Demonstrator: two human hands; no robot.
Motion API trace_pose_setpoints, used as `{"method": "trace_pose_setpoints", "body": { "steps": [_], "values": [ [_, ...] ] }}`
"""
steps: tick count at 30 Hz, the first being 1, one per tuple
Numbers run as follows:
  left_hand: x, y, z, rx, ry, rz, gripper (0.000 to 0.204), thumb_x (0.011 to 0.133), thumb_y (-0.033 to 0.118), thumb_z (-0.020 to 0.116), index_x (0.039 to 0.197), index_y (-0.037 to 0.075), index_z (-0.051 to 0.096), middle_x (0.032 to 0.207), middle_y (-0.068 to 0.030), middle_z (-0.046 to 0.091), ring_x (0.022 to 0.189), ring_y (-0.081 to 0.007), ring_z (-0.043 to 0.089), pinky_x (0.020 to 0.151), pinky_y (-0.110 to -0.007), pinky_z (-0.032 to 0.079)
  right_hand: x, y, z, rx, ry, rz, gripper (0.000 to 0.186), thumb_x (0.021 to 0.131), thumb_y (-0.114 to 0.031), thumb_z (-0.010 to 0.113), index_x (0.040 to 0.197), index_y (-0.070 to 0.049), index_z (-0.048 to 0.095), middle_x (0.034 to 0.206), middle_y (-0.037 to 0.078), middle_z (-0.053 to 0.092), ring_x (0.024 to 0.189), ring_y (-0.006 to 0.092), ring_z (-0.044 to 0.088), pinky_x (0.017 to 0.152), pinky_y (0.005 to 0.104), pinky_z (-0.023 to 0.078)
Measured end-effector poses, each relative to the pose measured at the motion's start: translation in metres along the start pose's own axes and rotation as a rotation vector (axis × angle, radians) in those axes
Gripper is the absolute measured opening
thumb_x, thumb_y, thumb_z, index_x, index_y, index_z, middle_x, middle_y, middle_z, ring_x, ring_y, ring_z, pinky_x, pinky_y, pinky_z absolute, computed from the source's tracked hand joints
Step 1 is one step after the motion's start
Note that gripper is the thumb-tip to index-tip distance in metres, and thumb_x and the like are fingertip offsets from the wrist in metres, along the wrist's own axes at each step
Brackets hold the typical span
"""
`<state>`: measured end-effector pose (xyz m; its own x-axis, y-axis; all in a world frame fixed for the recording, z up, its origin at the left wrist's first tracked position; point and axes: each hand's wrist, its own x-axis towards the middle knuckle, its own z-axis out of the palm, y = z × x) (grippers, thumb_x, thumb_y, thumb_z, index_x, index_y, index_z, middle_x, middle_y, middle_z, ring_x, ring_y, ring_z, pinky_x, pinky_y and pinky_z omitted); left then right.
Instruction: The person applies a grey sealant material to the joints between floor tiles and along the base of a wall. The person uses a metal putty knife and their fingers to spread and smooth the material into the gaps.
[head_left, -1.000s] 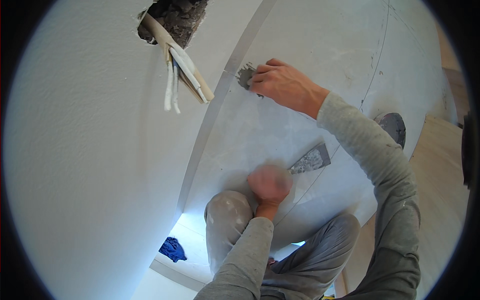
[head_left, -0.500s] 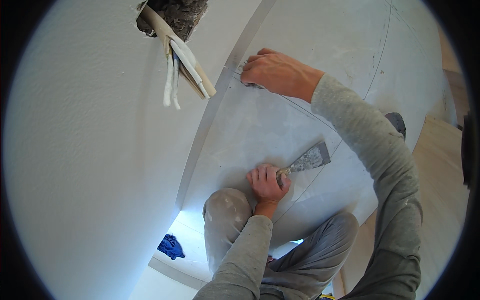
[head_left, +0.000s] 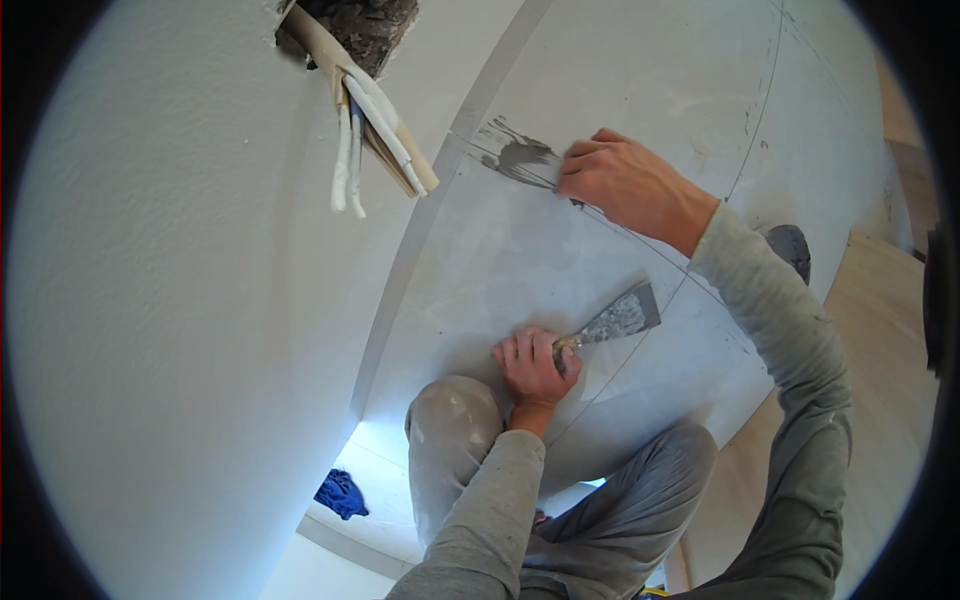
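Nearest us, our bent knees in paint-flecked grey trousers crowd the lower middle, and a crumpled blue rag lies at seven o'clock on the floor. Our left hand has its fingers wrapped round the handle of a putty knife, whose flat metal blade points toward two o'clock. Farther up, our right hand presses curled fingers against the smooth grey panel beside a dark wet smear of filler (whether it holds anything we cannot tell). At twelve o'clock, white cables hang from a rough hole in the textured white wall.
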<state>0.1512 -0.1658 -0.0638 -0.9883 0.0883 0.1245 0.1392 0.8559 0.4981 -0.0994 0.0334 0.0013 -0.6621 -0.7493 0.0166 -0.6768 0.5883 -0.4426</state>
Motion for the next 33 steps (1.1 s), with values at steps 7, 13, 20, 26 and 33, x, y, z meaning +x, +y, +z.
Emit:
{"method": "trace_pose_setpoints", "body": {
  "steps": [7,13,20,26,33],
  "values": [
    [0.005,0.003,0.0,-0.03,-0.002,0.005,0.024,0.087,0.034,0.059,0.093,0.011,0.059,0.097,-0.0108,0.061,0.083,-0.0343,0.056,0.078,-0.049,0.043,0.035,0.016,0.006,0.058,0.197,0.135,0.027,0.086,0.004,0.061,0.108,-0.006,0.072,0.112,0.007,0.073,0.109,0.0257,0.066,0.097,0.039,0.049],
    [0.005,0.004,-0.001,-0.021,-0.002,0.001,0.023,0.081,0.031,0.06,0.092,0.011,0.06,0.095,-0.0115,0.061,0.084,-0.0351,0.055,0.081,-0.049,0.042,0.001,0.011,0.008,0.078,0.065,0.082,0.02,0.086,0.002,0.062,0.102,-0.007,0.07,0.102,0.006,0.073,0.107,0.0245,0.066,0.092,0.0396,0.051],
    [0.005,0.004,-0.003,-0.018,-0.031,-0.018,0.022,0.084,0.032,0.06,0.092,0.011,0.058,0.096,-0.0107,0.062,0.084,-0.0347,0.057,0.078,-0.05,0.043,-0.015,-0.013,0.017,0.06,0.112,0.093,0.016,0.088,-0.004,0.063,0.101,-0.009,0.071,0.102,0.001,0.074,0.11,0.0207,0.065,0.092,0.0373,0.051],
    [0.005,0.005,0.001,-0.007,0.014,-0.013,0.023,0.084,0.033,0.06,0.092,0.012,0.059,0.096,-0.0101,0.062,0.083,-0.0344,0.056,0.078,-0.05,0.043,-0.053,-0.013,0.019,-0.049,0.119,0.068,0.022,0.087,-0.007,0.065,0.108,-0.009,0.071,0.104,0.001,0.073,0.113,0.0198,0.064,0.095,0.038,0.05],
    [0.005,0.0,-0.001,-0.001,-0.014,-0.023,0.023,0.082,0.032,0.059,0.091,0.01,0.059,0.096,-0.0115,0.062,0.084,-0.0357,0.055,0.08,-0.05,0.042,0.017,-0.005,0.005,0.111,0.158,0.135,0.026,0.084,0.004,0.062,0.107,-0.007,0.07,0.106,0.005,0.073,0.109,0.0246,0.066,0.095,0.0394,0.05]
  ]
}}
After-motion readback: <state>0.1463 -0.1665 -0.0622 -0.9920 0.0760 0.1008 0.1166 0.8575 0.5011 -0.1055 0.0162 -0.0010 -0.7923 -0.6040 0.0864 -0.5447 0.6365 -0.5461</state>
